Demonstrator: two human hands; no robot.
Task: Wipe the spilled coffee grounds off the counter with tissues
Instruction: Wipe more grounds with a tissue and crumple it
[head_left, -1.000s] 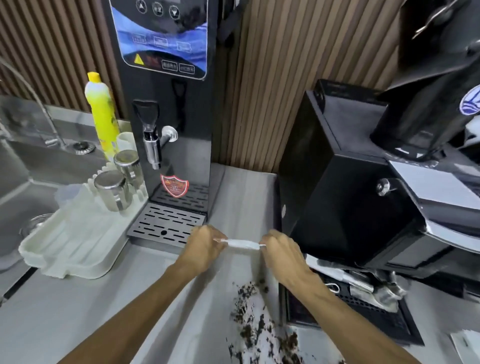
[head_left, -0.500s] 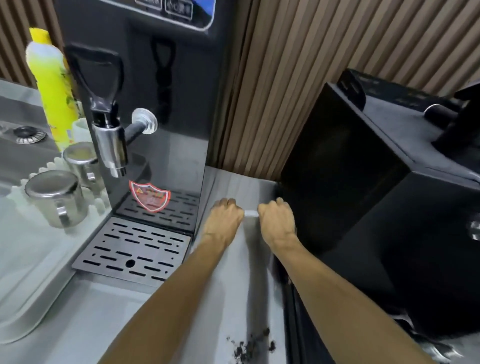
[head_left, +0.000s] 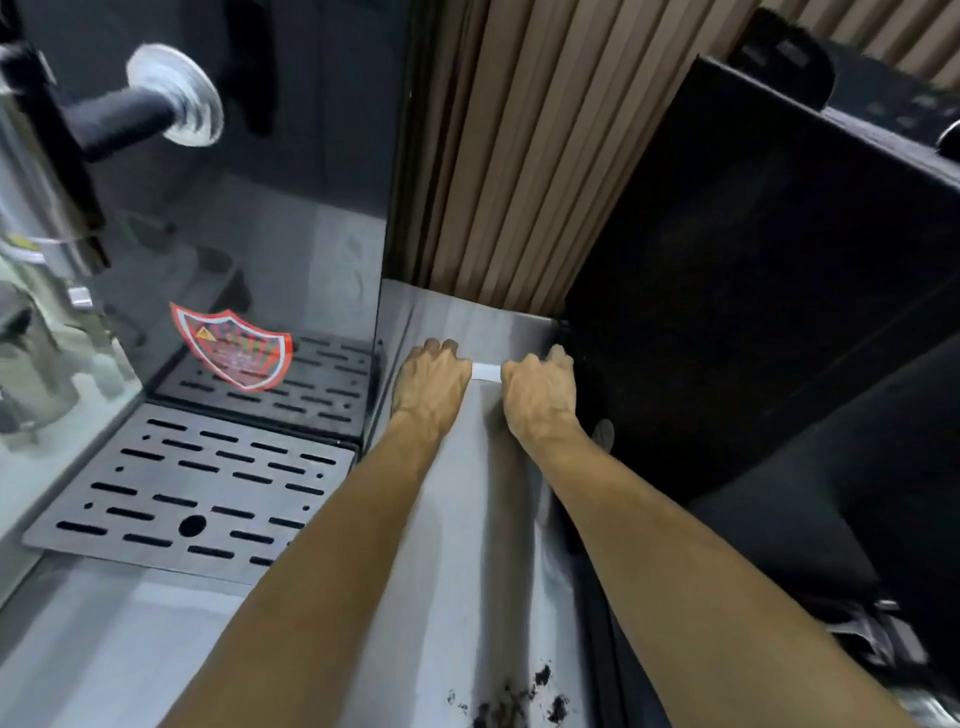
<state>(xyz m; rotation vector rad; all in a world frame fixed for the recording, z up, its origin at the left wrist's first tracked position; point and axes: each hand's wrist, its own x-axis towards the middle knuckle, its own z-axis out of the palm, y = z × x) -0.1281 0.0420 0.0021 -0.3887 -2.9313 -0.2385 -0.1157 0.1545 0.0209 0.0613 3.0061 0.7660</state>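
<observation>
Head view: the tissue (head_left: 486, 372), rolled into a narrow strip, has its long axis running from the left hand (head_left: 430, 387) to the right hand (head_left: 540, 395), spanning the gap between them over the counter (head_left: 457, 519). Both strip ends are hidden inside the fists, and the coffee grounds (head_left: 511, 701), well behind the wrists, are cut off by the frame edge. Both arms are extended forward, knuckles up, with each hand's fingers curled round a strip end.

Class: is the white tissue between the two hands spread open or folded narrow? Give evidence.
Folded narrow: the white paper tissue shows only as a slim band between left hand and right hand, gripping its ends.
</observation>
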